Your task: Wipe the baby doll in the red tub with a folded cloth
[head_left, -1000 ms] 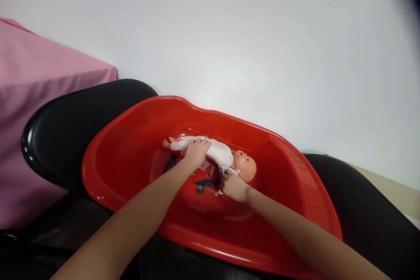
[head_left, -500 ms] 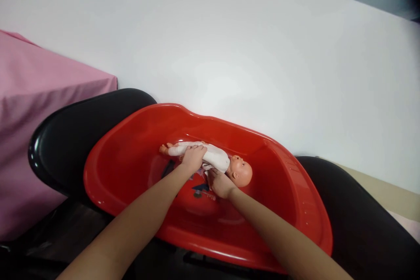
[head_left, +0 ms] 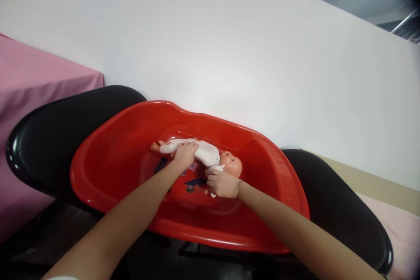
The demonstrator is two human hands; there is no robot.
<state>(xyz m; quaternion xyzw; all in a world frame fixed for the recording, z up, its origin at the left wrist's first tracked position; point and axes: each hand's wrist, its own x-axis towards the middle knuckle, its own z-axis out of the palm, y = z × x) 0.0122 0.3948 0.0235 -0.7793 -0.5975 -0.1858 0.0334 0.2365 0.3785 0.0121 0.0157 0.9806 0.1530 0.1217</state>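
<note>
A baby doll (head_left: pixel 207 153) in a white outfit lies face up in a red plastic tub (head_left: pixel 105 170), its bald head to the right and bare feet to the left. My left hand (head_left: pixel 185 155) is curled over the doll's hip and upper legs, gripping it there. Beside the doll's shoulder, on the near side, my right hand (head_left: pixel 223 183) is closed in a pinch around the doll's white sleeve (head_left: pixel 215 169). My fingers hide the end of the doll's near arm.
Under the tub's ends are black chair seats, one at left (head_left: pixel 62 135) and one at right (head_left: pixel 334 201). A pink cloth-covered table (head_left: pixel 42 70) stands at left. Behind the tub rises a white panel (head_left: pixel 229 52). Dark printed pictures (head_left: pixel 197 182) mark the tub floor.
My right hand has moved away from the doll's chest, toward its head and the near side, pulling at the sleeve. My left hand stays on the doll. The view has shifted slightly.
</note>
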